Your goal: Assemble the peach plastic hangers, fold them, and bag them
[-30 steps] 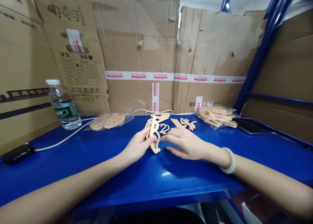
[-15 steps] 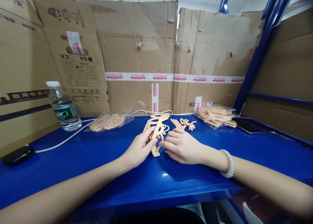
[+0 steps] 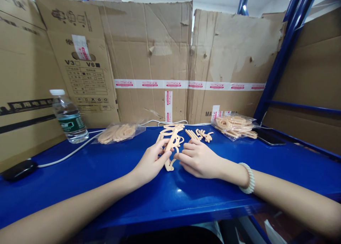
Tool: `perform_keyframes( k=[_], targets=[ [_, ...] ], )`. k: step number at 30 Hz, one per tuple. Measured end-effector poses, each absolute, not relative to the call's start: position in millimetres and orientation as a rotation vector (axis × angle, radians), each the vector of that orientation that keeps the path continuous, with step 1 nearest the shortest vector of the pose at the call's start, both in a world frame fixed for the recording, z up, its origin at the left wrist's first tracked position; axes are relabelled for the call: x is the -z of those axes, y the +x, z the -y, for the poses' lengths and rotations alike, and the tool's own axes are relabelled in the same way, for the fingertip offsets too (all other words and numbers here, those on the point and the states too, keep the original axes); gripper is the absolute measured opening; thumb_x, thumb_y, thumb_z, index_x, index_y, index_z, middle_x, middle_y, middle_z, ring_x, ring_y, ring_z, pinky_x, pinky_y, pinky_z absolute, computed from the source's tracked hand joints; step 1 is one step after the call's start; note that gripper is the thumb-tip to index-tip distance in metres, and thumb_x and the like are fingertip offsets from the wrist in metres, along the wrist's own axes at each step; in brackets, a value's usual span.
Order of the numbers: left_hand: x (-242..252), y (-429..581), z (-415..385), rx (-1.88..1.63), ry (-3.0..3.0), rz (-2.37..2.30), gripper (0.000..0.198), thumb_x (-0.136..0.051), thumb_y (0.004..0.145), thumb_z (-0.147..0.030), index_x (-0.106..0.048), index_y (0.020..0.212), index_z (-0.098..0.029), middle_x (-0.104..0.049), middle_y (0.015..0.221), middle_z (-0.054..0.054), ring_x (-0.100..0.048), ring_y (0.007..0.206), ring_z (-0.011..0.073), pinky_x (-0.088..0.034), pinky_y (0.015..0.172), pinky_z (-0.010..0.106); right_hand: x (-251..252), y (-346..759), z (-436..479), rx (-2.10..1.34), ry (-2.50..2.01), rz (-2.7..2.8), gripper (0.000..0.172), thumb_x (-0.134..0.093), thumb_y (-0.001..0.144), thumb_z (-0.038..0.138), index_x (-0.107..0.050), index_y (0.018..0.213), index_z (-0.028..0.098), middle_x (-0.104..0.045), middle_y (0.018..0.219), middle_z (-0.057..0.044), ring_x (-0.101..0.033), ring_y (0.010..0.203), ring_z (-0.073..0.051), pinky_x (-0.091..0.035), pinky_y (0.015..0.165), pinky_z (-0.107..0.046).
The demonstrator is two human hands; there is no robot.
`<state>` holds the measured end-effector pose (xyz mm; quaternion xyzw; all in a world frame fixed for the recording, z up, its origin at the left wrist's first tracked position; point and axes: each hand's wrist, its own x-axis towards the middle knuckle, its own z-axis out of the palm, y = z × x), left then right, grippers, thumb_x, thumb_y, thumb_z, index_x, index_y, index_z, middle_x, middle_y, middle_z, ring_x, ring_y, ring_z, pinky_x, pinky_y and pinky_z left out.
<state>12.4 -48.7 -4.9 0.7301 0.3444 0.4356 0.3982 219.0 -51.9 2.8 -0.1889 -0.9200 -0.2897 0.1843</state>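
Near the middle of the blue tabletop (image 3: 125, 197), my left hand (image 3: 153, 158) grips a pale, flat wooden piece (image 3: 172, 141) between thumb and fingers, tilted upward. My right hand (image 3: 199, 159) sits just beside it with the fingers curled in, their tips close to the held piece. What those right fingertips pinch, if anything, is hidden. Beneath and behind the left hand lie more wooden pieces, among them a curved one (image 3: 169, 165) and a ring-shaped one (image 3: 167, 132). Straight wooden strips (image 3: 192, 134) and small curved wooden pieces (image 3: 205, 134) rest beyond my right hand.
Plastic bags of wooden pieces lie at left (image 3: 117, 133) and right (image 3: 234, 126), with a phone (image 3: 270, 138) by the right bag. A water bottle (image 3: 70, 121), a white cable (image 3: 71, 152) and a black device (image 3: 20, 170) occupy the left. Cardboard sheets (image 3: 149, 59) stand behind.
My right fingertips have shifted very slightly toward the held piece. My left hand keeps its grip in nearly the same spot.
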Motion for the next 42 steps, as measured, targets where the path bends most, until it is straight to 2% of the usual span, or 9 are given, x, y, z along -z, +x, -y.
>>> perform_keyframes(
  k=[7,12,21,23,26,28,31,38,42],
  targets=[
    [3.8,13.0,48.2,-1.122,1.850,-0.861,0.030,-0.059,0.086,-0.028,-0.061,0.114,-0.019,-0.069,0.103,0.007,-0.067,0.089,0.0223,-0.053,0.073,0.026,-3.1,219.1,51.6,0.808,-0.547,2.594,0.018,-0.042,0.095,0.019,-0.059,0.088,0.015,-0.061,0.069,-0.004,-0.048,0.069,-0.018,-0.028,0.072,-0.035],
    [2.8,10.1,46.2,-1.152,1.866,-0.911,0.029,-0.060,0.085,-0.028,-0.061,0.112,-0.019,-0.069,0.096,0.005,-0.066,0.085,0.0207,-0.052,0.071,0.025,-2.7,221.3,49.6,0.737,-0.598,2.604,0.022,-0.040,0.096,0.020,-0.058,0.084,0.016,-0.060,0.068,-0.004,-0.046,0.066,-0.018,-0.030,0.071,-0.034],
    [4.1,10.1,45.3,-1.144,1.940,-0.923,0.028,-0.057,0.087,-0.031,-0.061,0.112,-0.018,-0.068,0.099,0.007,-0.066,0.090,0.0224,-0.052,0.069,0.027,-5.5,225.0,51.0,0.150,-0.621,2.539,0.024,-0.053,0.089,0.026,-0.060,0.068,0.017,-0.053,0.062,-0.002,-0.046,0.064,-0.016,-0.036,0.064,-0.030],
    [5.7,9.8,43.8,-1.144,1.956,-0.906,0.030,-0.056,0.088,-0.033,-0.061,0.112,-0.018,-0.068,0.098,0.007,-0.066,0.088,0.0223,-0.052,0.068,0.027,-10.0,224.6,53.5,-0.049,-0.644,2.429,0.020,-0.055,0.089,0.025,-0.063,0.073,0.016,-0.055,0.070,-0.003,-0.050,0.068,-0.016,-0.041,0.066,-0.029],
    [6.8,9.3,43.0,-1.139,1.971,-0.892,0.030,-0.056,0.088,-0.035,-0.061,0.113,-0.018,-0.069,0.099,0.006,-0.066,0.085,0.0215,-0.052,0.067,0.028,-16.4,225.1,55.1,-0.235,-0.663,2.276,0.011,-0.059,0.089,0.026,-0.067,0.089,0.017,-0.057,0.093,-0.007,-0.055,0.089,-0.019,-0.046,0.083,-0.035],
    [6.5,9.0,43.4,-1.136,1.987,-0.892,0.030,-0.056,0.088,-0.034,-0.062,0.112,-0.018,-0.069,0.100,0.006,-0.066,0.084,0.0209,-0.052,0.067,0.028,-17.6,226.4,53.0,-0.342,-0.613,2.234,0.015,-0.061,0.089,0.027,-0.067,0.101,0.020,-0.058,0.108,-0.008,-0.054,0.106,-0.022,-0.043,0.095,-0.041],
    [4.7,8.8,45.0,-1.140,2.011,-0.897,0.028,-0.057,0.087,-0.033,-0.063,0.110,-0.019,-0.069,0.103,0.006,-0.066,0.084,0.0206,-0.052,0.068,0.028,-14.9,228.6,46.7,-0.589,-0.539,2.190,0.026,-0.062,0.090,0.029,-0.064,0.115,0.022,-0.061,0.120,-0.008,-0.053,0.115,-0.023,-0.043,0.099,-0.043],
    [1.5,8.1,47.0,-1.150,1.988,-0.923,0.026,-0.055,0.086,-0.032,-0.063,0.105,-0.016,-0.067,0.089,0.005,-0.064,0.074,0.0180,-0.052,0.063,0.027,-13.3,229.9,41.0,-0.937,-0.586,1.974,0.021,-0.064,0.087,0.031,-0.064,0.104,0.018,-0.065,0.109,-0.007,-0.061,0.106,-0.021,-0.047,0.093,-0.037],
    [5.0,4.8,43.5,-1.153,2.162,-1.028,0.024,-0.050,0.091,-0.031,-0.063,0.106,-0.018,-0.066,0.089,0.004,-0.063,0.075,0.0181,-0.049,0.063,0.027,-12.7,227.8,40.0,-0.980,-0.629,1.835,0.021,-0.065,0.087,0.033,-0.050,0.095,0.021,-0.059,0.089,0.001,-0.066,0.075,-0.014,-0.050,0.068,-0.027]
  ],
)
